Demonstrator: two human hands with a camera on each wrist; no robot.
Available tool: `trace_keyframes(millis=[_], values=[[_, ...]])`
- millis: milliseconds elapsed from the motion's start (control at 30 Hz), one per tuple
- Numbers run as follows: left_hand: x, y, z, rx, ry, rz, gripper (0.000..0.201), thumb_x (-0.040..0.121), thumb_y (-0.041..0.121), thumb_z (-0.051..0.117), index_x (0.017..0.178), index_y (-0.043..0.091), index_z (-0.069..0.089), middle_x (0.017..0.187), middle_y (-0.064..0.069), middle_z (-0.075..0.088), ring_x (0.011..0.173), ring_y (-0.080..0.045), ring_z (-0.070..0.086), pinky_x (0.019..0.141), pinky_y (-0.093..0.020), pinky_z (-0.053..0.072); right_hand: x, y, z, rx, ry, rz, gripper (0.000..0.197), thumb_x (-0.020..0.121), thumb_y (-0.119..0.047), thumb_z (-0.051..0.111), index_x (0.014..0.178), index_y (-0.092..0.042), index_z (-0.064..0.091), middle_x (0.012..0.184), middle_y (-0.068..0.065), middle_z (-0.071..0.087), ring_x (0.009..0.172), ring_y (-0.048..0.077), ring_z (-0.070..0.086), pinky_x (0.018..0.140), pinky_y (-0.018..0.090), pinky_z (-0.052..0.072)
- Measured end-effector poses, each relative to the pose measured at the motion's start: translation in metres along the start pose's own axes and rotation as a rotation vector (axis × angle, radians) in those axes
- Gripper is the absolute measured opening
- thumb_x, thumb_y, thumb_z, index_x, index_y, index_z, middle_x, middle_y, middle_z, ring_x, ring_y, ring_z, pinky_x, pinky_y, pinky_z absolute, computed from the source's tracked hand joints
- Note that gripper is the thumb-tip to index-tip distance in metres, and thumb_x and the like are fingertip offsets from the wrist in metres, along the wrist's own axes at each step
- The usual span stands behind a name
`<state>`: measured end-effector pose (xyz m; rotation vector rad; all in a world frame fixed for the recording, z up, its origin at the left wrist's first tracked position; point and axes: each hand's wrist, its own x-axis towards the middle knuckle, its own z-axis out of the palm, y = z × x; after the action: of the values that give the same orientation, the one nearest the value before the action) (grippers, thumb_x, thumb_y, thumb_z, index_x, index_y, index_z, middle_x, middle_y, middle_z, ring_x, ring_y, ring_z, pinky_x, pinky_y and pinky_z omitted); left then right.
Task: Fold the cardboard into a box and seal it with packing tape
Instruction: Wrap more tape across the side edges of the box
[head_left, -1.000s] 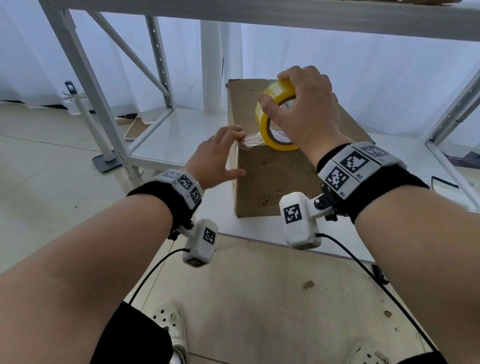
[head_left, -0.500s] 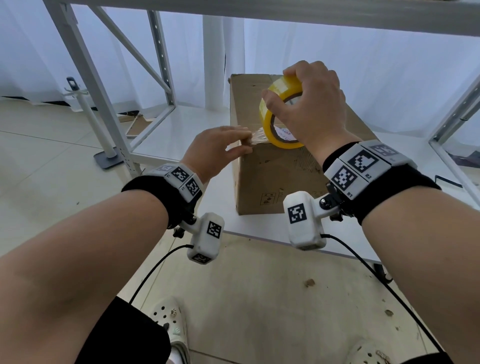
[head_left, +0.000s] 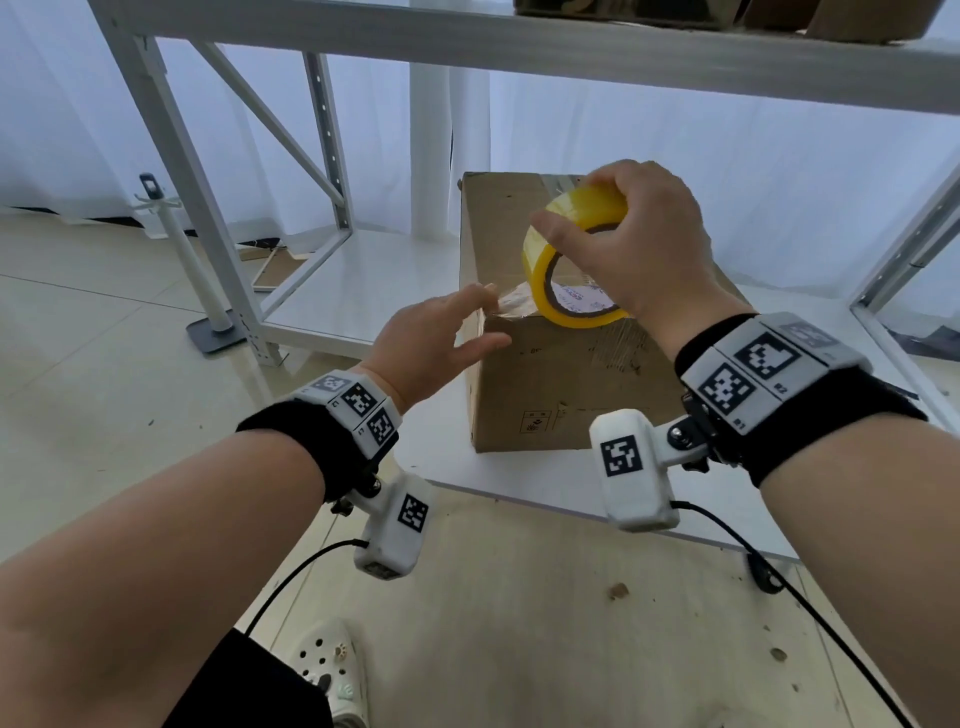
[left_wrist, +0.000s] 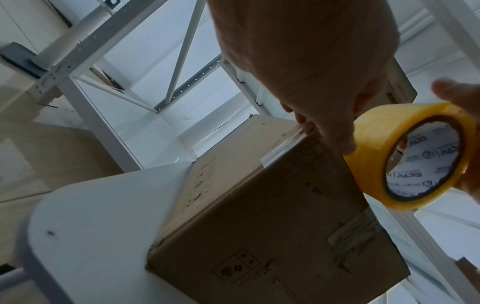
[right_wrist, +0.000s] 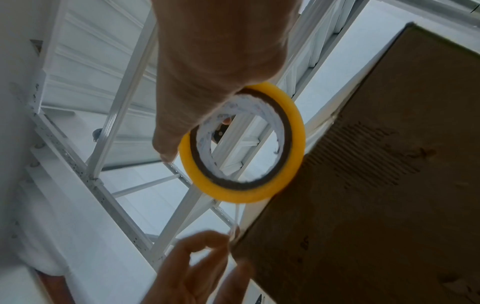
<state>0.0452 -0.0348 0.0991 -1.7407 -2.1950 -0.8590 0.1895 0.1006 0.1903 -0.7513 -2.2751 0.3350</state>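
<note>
A closed brown cardboard box (head_left: 550, 384) stands on a low white shelf board (head_left: 452, 462). My right hand (head_left: 639, 244) grips a yellow roll of packing tape (head_left: 571, 249) upright over the box's near top edge; the right wrist view shows this tape roll (right_wrist: 241, 191) beside the box (right_wrist: 376, 185). A short clear strip of tape (head_left: 511, 304) runs from the roll to the box's near left corner. There my left hand (head_left: 467, 332) presses the strip's end down with outstretched fingers, thumb on the front face. In the left wrist view the tape end (left_wrist: 280, 152) wraps over that edge.
A white metal rack frame (head_left: 171, 182) surrounds the shelf, with an upper shelf beam (head_left: 571, 47) overhead carrying more cardboard. A white stand on a grey base (head_left: 213, 332) is on the floor at left. Camera cables (head_left: 779, 587) hang from my wrists over a wooden board (head_left: 545, 623).
My left fingers, first spread beside the tape end, now stretch out and press it on the box's corner. My right hand has tilted the roll a little over the top.
</note>
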Motion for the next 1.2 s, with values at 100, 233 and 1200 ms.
trace_keyframes(millis=[100, 233, 1200], values=[[0.002, 0.0, 0.001, 0.106, -0.044, 0.002, 0.047, 0.092, 0.039, 0.055, 0.135, 0.021, 0.05, 0.13, 0.0, 0.059, 0.111, -0.023, 0.06, 0.092, -0.033, 0.046, 0.006, -0.001, -0.006, 0.095, -0.087, 0.105, 0.065, 0.077, -0.071, 0.056, 0.114, -0.018, 0.051, 0.103, -0.001, 0.052, 0.093, 0.017, 0.05, 0.074, 0.028, 0.04], [0.009, -0.002, 0.003, 0.052, 0.031, -0.019, 0.032, 0.09, 0.031, 0.061, 0.12, 0.02, 0.065, 0.124, 0.001, 0.064, 0.11, -0.022, 0.061, 0.097, -0.038, 0.043, 0.01, -0.011, -0.007, 0.138, -0.173, 0.183, 0.057, 0.078, -0.058, 0.064, 0.114, -0.016, 0.048, 0.1, -0.002, 0.048, 0.091, 0.018, 0.047, 0.071, 0.028, 0.036], [0.012, 0.004, 0.002, 0.101, -0.005, 0.063, 0.032, 0.096, 0.019, 0.052, 0.127, 0.014, 0.06, 0.129, -0.003, 0.059, 0.121, -0.022, 0.055, 0.104, -0.038, 0.036, 0.006, 0.0, -0.032, -0.258, -0.166, 0.121, 0.071, 0.074, -0.059, 0.063, 0.125, -0.012, 0.047, 0.119, 0.008, 0.055, 0.112, 0.03, 0.049, 0.079, 0.037, 0.039]])
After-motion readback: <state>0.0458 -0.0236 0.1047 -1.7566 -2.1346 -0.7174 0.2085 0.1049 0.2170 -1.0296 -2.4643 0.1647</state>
